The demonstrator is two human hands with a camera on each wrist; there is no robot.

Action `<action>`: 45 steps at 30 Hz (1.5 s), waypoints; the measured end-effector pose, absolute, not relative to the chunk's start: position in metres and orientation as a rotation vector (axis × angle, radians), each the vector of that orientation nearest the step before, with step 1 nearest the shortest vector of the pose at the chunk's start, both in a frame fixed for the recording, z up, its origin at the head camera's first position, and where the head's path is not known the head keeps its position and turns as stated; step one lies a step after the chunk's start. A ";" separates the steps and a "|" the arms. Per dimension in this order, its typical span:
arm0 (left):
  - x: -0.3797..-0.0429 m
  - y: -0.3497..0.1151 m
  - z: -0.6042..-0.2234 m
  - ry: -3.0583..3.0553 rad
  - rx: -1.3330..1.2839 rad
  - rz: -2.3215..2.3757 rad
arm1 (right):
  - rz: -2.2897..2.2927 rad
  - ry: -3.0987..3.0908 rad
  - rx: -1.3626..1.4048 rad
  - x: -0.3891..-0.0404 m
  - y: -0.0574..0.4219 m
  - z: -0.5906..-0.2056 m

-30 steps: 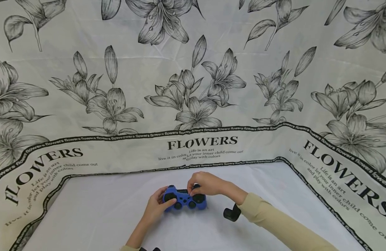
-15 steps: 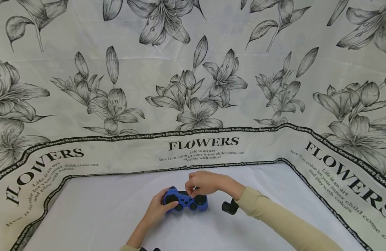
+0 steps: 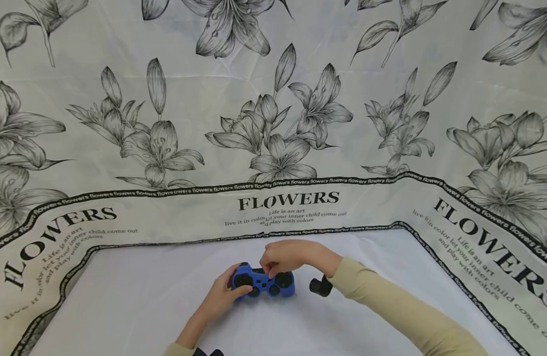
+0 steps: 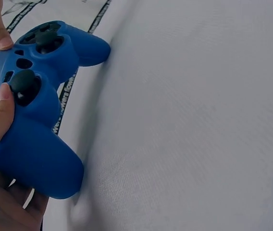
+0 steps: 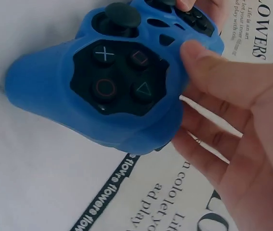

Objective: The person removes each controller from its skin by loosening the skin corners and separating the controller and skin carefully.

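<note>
A black game controller (image 3: 266, 291) in a blue rubbery cover sits between both hands, its face towards me. My left hand (image 3: 219, 295) grips its left end; in the left wrist view the thumb (image 4: 1, 113) lies beside a thumbstick (image 4: 24, 81), fingers underneath. From above, my right hand (image 3: 289, 257) pinches the top edge near the middle. The right wrist view shows that thumb (image 5: 199, 55) on the cover's edge, with the other fingers behind. Also in that view are the four-symbol button cluster (image 5: 122, 77) and a thumbstick (image 5: 122, 15). Dark plastic shows along the top edge between the hands.
White cloth (image 3: 353, 311) covers the table under the controller. Behind and at both sides stands a curtain (image 3: 189, 217) printed with lilies and lettering. Black wrist devices (image 3: 321, 286) hang by the sleeves.
My right hand has shifted slightly left along the controller's top edge. My left hand keeps its grip, and the controller stays nearly in place.
</note>
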State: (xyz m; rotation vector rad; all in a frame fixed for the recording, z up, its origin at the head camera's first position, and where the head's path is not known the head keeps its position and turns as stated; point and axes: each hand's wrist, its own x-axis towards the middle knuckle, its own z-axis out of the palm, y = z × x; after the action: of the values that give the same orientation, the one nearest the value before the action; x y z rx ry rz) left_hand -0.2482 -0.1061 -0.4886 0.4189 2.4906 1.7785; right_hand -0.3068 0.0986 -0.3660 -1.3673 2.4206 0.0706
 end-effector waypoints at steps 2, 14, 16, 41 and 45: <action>-0.248 -0.107 -0.490 2.509 0.436 1.772 | -0.014 2.368 -1.392 -0.310 0.101 -0.368; -0.247 -0.108 -0.492 2.594 0.498 1.742 | -0.257 2.178 -1.589 -0.320 0.105 -0.369; -0.247 -0.108 -0.491 2.607 0.501 1.732 | -0.278 2.163 -1.590 -0.321 0.107 -0.369; -0.254 -0.112 -0.488 2.605 0.679 1.615 | -0.301 2.247 -1.370 -0.325 0.105 -0.376; -0.252 -0.114 -0.492 2.616 0.703 1.606 | -0.340 2.244 -1.395 -0.324 0.106 -0.381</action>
State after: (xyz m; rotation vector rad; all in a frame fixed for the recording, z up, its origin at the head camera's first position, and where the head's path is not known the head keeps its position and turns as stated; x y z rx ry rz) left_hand -0.2520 -0.1138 -0.4918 0.7032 2.6163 1.6057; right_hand -0.3241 0.1065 -0.3806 -1.3952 2.2437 -0.3402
